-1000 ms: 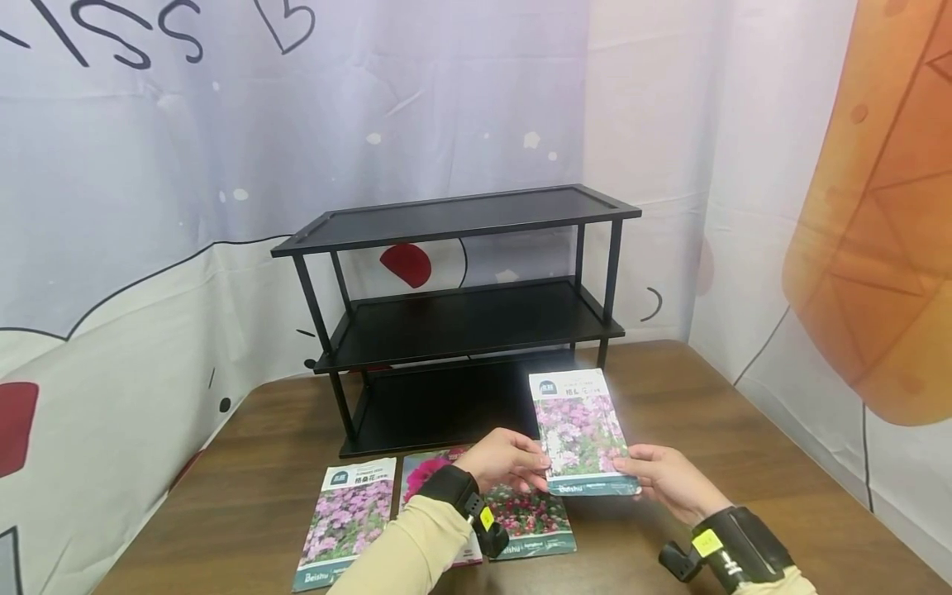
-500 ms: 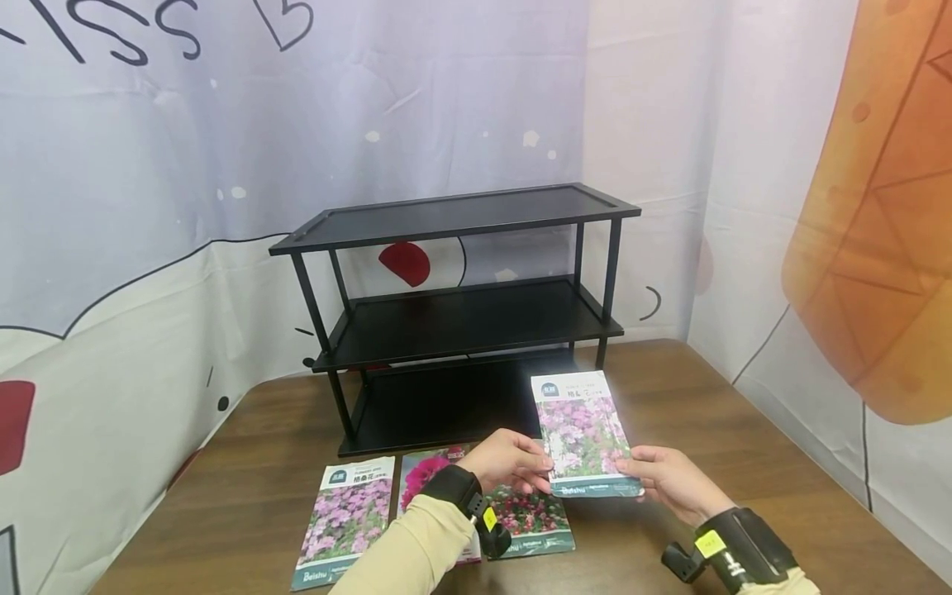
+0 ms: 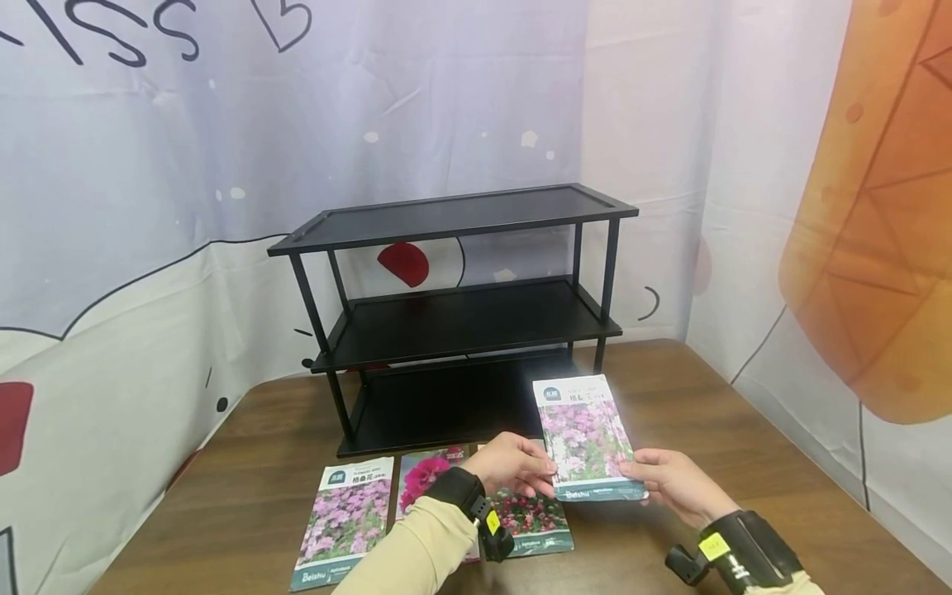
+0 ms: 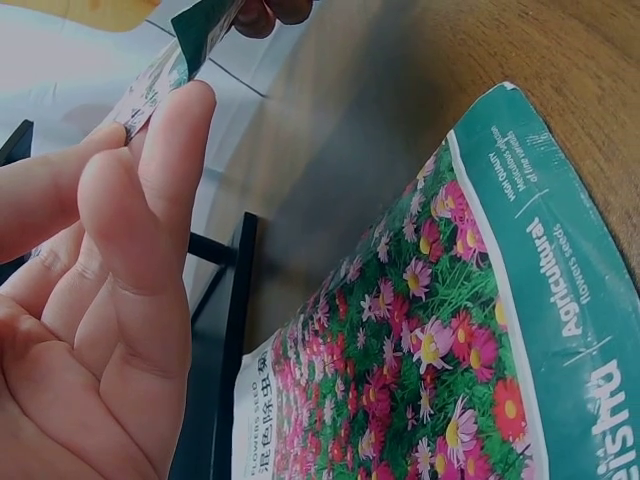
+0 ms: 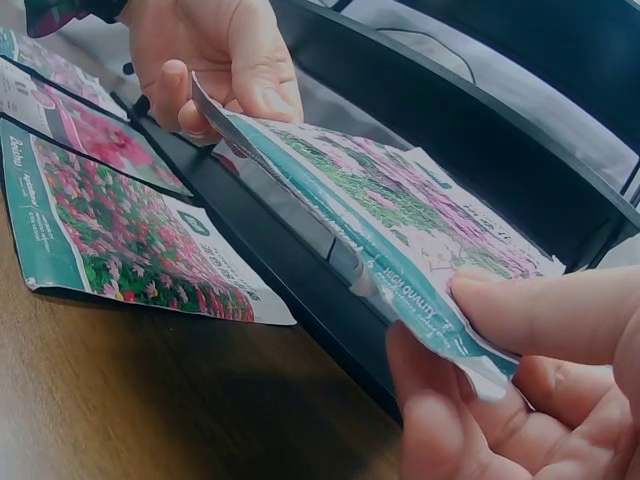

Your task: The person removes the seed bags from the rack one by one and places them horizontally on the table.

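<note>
A flower seed packet (image 3: pixel 583 434) with pink-purple blooms and a teal bottom band is held up, tilted, above the table. My left hand (image 3: pixel 513 464) pinches its left edge, while my right hand (image 3: pixel 678 481) pinches the lower right edge between thumb and fingers. In the right wrist view the packet's open-looking, crinkled bottom edge (image 5: pixel 370 265) spans both hands. Below my left hand lies a packet with red and pink daisies (image 4: pixel 420 340), partly covered by that hand in the head view. Left of it lie a magenta-flower packet (image 3: pixel 422 479), partly behind my left forearm, and another purple-flower packet (image 3: pixel 348 516).
Behind the packets stands a black three-tier shelf (image 3: pixel 461 318) on the wooden table (image 3: pixel 245 479). The held packet overlaps its lower right corner in the head view. A printed fabric curtain (image 3: pixel 186 165) hangs behind and to the sides.
Both hands and the held packet have shifted very slightly down and right in the head view. The grip and the packets on the table look the same.
</note>
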### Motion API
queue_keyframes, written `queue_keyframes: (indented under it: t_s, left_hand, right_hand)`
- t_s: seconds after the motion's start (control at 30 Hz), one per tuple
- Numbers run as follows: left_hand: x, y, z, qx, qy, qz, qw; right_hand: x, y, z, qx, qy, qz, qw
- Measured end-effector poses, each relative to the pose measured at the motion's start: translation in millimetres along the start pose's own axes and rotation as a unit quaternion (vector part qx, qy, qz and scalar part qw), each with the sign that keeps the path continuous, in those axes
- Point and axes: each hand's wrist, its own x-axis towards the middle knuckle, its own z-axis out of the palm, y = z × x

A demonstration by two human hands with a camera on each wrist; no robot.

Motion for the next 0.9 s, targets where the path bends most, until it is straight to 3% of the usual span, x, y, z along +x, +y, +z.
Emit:
queue_keyframes:
  t_s: [0.53,0.9]
  left_hand:
    - [4.4,-5.9,6.4,0.003,-0.004,-0.003,1.0000]
    - [6.7,-8.3,12.0,0.014,-0.024,-0.019,0.9994]
  right_hand:
    - [-6.4,4.8,-6.7,-0.004,-0.012,0.001,0.9999]
    - [-9.5,9.2,-11.1,0.007,-0.014,0.009,0.9998]
